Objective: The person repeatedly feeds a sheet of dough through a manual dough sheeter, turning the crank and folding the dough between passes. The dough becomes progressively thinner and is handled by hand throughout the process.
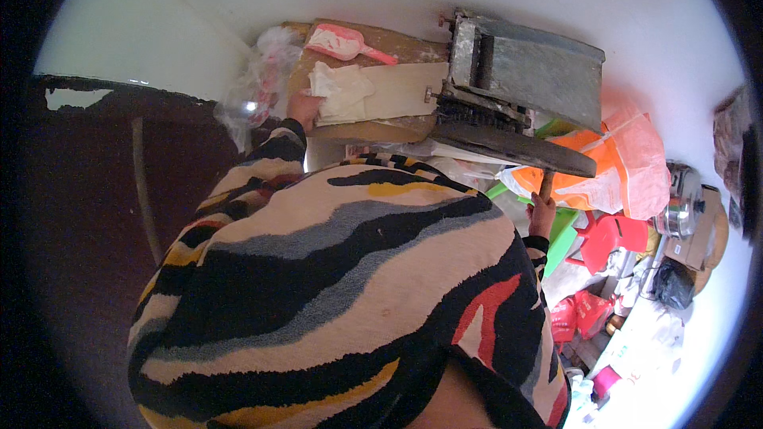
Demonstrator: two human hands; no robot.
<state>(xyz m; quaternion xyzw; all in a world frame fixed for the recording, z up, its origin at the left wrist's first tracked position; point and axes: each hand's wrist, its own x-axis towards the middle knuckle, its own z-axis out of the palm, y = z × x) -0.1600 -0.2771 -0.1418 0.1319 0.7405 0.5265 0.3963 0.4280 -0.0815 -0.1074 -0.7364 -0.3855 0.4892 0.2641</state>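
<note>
A dough-rolling machine (540,63) of worn grey metal stands on a board, with a long pale dough sheet (405,89) running into its left side. At its far left the sheet lies folded in loose layers. My left hand (304,109) is closed on the edge of those folds, its fingertips partly hidden by them. My right hand (543,213) grips the wooden crank handle (547,184), which sticks out toward me from the right end of a long dark crank arm (517,149). A pink scoop (340,41) with white flour lies behind the sheet.
A floury wooden board (413,48) bears the sheet and scoop. Crumpled clear plastic bags (266,71) hang at its left. To the right are an orange and white sack (628,163), a red chair (612,242), a steel pot (679,206) and red bags (592,314).
</note>
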